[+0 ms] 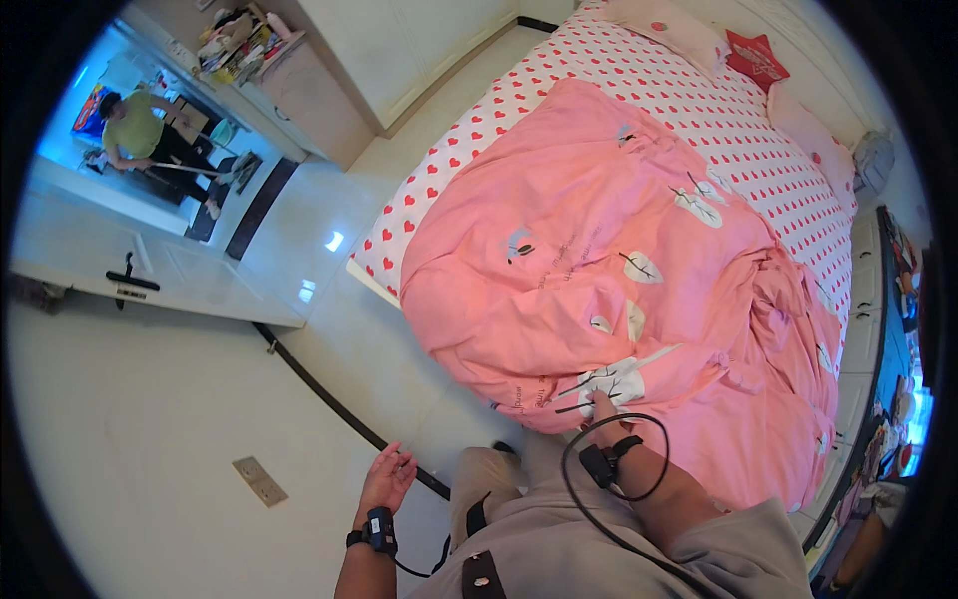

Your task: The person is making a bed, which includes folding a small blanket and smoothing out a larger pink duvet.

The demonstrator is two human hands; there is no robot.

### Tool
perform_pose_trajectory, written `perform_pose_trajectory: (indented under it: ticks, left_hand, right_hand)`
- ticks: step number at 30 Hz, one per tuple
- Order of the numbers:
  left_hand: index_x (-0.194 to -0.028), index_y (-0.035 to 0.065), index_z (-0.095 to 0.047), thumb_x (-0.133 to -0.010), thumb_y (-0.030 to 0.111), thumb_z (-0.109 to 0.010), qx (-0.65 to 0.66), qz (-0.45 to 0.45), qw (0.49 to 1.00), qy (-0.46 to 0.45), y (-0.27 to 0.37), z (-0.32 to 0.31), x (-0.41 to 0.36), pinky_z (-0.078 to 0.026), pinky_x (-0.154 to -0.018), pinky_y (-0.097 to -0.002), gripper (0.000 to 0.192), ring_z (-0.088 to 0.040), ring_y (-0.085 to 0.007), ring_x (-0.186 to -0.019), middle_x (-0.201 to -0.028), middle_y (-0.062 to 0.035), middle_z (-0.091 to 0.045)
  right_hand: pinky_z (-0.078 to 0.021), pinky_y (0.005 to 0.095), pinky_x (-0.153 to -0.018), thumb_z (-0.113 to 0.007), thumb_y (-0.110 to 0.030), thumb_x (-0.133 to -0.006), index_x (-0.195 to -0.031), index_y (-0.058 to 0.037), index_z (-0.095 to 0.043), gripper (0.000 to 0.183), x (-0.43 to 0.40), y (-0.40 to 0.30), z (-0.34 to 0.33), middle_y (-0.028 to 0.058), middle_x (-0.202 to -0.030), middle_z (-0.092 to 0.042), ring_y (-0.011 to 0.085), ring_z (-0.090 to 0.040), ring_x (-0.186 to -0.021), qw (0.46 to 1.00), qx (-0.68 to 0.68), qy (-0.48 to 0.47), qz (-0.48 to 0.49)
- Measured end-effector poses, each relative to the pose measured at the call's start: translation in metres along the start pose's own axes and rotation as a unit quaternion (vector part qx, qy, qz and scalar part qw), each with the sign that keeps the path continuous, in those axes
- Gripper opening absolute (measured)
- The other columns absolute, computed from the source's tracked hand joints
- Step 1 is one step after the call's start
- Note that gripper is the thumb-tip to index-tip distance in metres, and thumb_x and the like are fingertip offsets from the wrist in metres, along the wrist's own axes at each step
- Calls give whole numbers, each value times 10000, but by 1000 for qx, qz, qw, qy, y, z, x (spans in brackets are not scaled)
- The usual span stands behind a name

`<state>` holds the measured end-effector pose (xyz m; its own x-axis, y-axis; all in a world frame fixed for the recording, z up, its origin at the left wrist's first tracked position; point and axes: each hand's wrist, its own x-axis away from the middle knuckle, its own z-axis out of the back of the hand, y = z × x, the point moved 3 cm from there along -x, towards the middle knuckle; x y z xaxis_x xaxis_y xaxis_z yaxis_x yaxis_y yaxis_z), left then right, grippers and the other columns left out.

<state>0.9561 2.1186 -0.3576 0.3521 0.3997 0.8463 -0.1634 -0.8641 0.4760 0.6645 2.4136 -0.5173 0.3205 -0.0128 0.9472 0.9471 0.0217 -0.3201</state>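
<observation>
A bulky pink duvet (479, 299), printed with white leaves and lettering, lies rumpled over a white bed sheet (494, 120) with red hearts. At the duvet's near edge my right hand (602, 410) has hold of the cloth, thumb on top and the other fingers hidden. A black cable (666, 449) loops past that wrist, which wears a black strapped device (597, 466). My left hand (391, 470) hangs beside the wall with nothing in it, fingers loosely apart. Another strapped device (380, 530) sits on the left wrist.
An open white door (187, 273) stands at the left. Beyond the doorway a person (138, 135) holds a mop (191, 169). A cluttered cabinet (322, 105) stands near the doorway. Pillows (666, 34) and a red star-shaped cushion (754, 61) lie by the headboard; drawers (861, 322) line the right.
</observation>
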Motion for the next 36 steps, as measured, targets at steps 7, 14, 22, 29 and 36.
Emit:
perform_pose_trajectory:
  ticks: [7,14,22,29,36]
  left_hand:
    - [-1324,62,-299,-846,130,-548,-256,72,947,-180,55,-66,-70,-387,-927,-311,543,-476,-198,-1089,-1249,-105,-431]
    - [-1387,35,-153,-716,281,-718,-469,39,729,-496,74,-194,-89,-223,-1047,-371,911,-198,-249,-1309,-1401,-165,-214]
    - [-1204,41,-406,-783,220,-602,-467,-212,719,-469,2,-263,-86,-444,-792,-378,498,-552,-360,-948,-1030,-203,-560]
    - [-905,-17,-513,-817,143,-531,-588,-255,671,-372,68,-322,-67,-445,-614,-292,183,-534,-136,-695,-766,-71,-572]
    - [-868,-16,-526,-835,176,-520,-522,-201,687,-464,62,-340,-17,-419,-575,-261,195,-476,-81,-656,-722,-33,-536]
  right_hand:
    - [-455,398,-854,-531,-293,-781,-1102,-65,-501,395,123,-110,-56,84,-1042,-581,242,-552,-979,930,-294,-198,93]
    - [-391,422,-944,-482,-313,-856,-1193,-69,-467,417,178,-105,-60,86,-1185,-523,252,-489,-1099,870,-430,-138,200]
    - [-337,428,-1002,-443,-283,-890,-1233,-53,-419,413,220,-94,-111,103,-1231,-489,258,-451,-1157,819,-499,-193,206]
    - [-398,308,-876,-613,-262,-804,-1182,-70,-449,454,181,-48,-74,56,-1111,-499,184,-477,-1031,941,46,-184,281]
    - [-401,314,-888,-549,-300,-846,-1152,-35,-515,406,216,-55,-159,60,-1099,-560,173,-503,-1033,821,302,-305,377]
